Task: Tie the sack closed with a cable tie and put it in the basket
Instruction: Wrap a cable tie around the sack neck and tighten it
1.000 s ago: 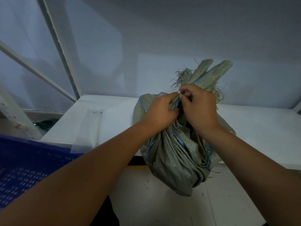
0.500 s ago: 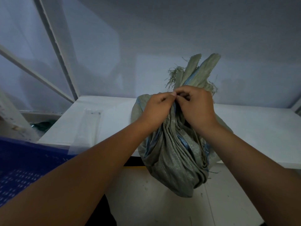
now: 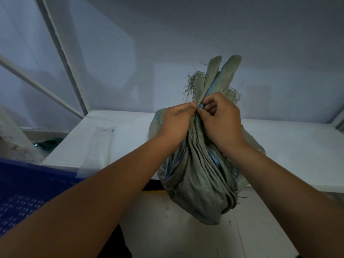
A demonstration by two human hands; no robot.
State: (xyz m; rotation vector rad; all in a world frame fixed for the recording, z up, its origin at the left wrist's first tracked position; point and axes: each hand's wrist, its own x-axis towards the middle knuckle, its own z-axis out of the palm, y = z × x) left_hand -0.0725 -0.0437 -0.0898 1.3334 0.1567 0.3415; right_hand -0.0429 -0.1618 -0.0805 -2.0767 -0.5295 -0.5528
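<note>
A grey-green woven sack (image 3: 199, 179) with blue stripes stands at the front edge of a white table (image 3: 290, 146), its lower part hanging over the edge. Its mouth is gathered into a neck, and frayed flaps (image 3: 219, 79) stick up above my hands. My left hand (image 3: 176, 123) grips the neck from the left. My right hand (image 3: 221, 120) grips it from the right, fingertips pinching at the gathered spot. Both thumbs meet there. Any cable tie is hidden under my fingers. A blue perforated basket (image 3: 24, 190) sits low at the left.
A clear plastic packet (image 3: 98, 146) lies on the table's left part. A white frame with slanted bars (image 3: 61, 53) rises at the left, with a grey wall behind. Pale floor (image 3: 176, 231) shows below the table edge.
The view has shifted slightly and the sack's flaps stand a little more upright. Both hands stay on the neck, with the fingertips working closer together.
</note>
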